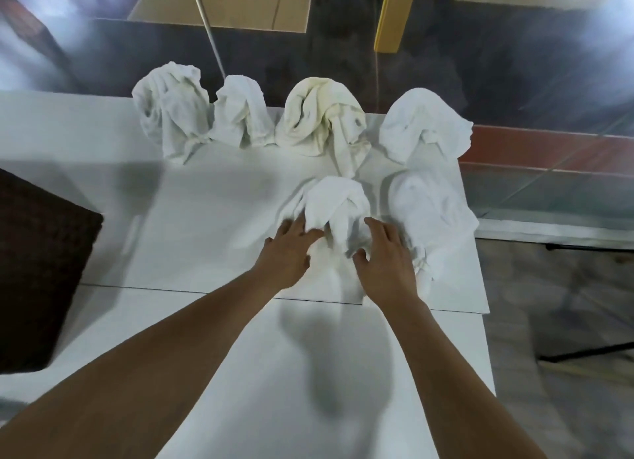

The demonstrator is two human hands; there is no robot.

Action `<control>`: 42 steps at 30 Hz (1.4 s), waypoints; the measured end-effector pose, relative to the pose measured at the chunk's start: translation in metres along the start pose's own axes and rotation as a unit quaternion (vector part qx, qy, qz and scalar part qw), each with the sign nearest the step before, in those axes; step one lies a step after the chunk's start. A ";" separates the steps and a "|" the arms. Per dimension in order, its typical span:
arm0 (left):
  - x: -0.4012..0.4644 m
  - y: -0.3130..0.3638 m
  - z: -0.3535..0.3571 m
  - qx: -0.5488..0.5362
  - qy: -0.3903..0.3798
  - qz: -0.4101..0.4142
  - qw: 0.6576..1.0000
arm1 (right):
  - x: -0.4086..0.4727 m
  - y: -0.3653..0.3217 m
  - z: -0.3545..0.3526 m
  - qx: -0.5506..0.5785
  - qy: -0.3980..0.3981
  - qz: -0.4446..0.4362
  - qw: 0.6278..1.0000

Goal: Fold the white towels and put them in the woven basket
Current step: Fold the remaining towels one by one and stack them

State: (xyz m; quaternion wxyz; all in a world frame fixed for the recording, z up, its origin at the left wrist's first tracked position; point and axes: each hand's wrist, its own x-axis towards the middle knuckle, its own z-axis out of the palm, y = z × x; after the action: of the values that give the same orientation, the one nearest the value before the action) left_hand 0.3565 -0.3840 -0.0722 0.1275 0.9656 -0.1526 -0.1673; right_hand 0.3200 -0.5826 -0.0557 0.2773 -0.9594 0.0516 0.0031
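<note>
where the white table (206,218) meets dark glossy floor (514,63), 6 crumpled towels lie. left hand (288,249) and right hand (387,256), fingers loose, press the nearest towel (336,204); the woven basket (37,269) is cropped at the frame's left edge.

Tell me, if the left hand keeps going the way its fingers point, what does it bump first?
Probably the crumpled towel right ahead of the left hand; its fingertips already seem to touch it, though blur hides the exact contact.

Six crumpled white cloth towels are lying on the white bench (192,218): four are sitting in a far row (171,115) (242,111) (320,118) (423,125), one under the grips (334,204), another just right of them (429,211). One dark brown woven basket (37,269) is standing far left of them.
</note>
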 end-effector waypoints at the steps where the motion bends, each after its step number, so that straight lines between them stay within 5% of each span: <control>1: -0.006 -0.005 0.004 -0.010 0.011 -0.009 1.000 | 0.003 0.001 0.001 -0.011 -0.013 0.011 1.000; 8: -0.075 -0.040 0.027 -0.023 0.046 -0.037 0.998 | 0.004 -0.010 0.009 -0.088 -0.112 0.044 0.989; 17: -0.147 -0.058 0.036 -0.019 0.082 -0.124 0.989 | -0.026 -0.018 0.037 -0.098 -0.191 -0.056 0.975; 25: -0.170 -0.047 0.024 0.000 0.109 -0.163 0.980 | -0.060 -0.028 0.044 -0.099 -0.121 -0.109 0.982; 31: -0.190 0.001 0.006 -0.055 0.215 -0.051 0.974 | -0.093 -0.054 0.021 -0.044 0.013 -0.163 0.986; 37: -0.213 0.002 -0.039 -0.107 0.297 -0.009 0.949 | -0.133 -0.100 -0.019 0.035 -0.023 -0.183 0.982; 42: -0.253 -0.015 -0.099 -0.172 0.280 0.003 0.945 | -0.159 -0.139 -0.061 0.113 -0.051 -0.193 0.973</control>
State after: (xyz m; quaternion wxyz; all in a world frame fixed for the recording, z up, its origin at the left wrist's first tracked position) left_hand 0.1689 -0.2653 0.0856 0.3293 0.9367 -0.0823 0.0862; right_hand 0.1743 -0.4827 0.0747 0.3820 -0.9121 -0.1487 -0.0070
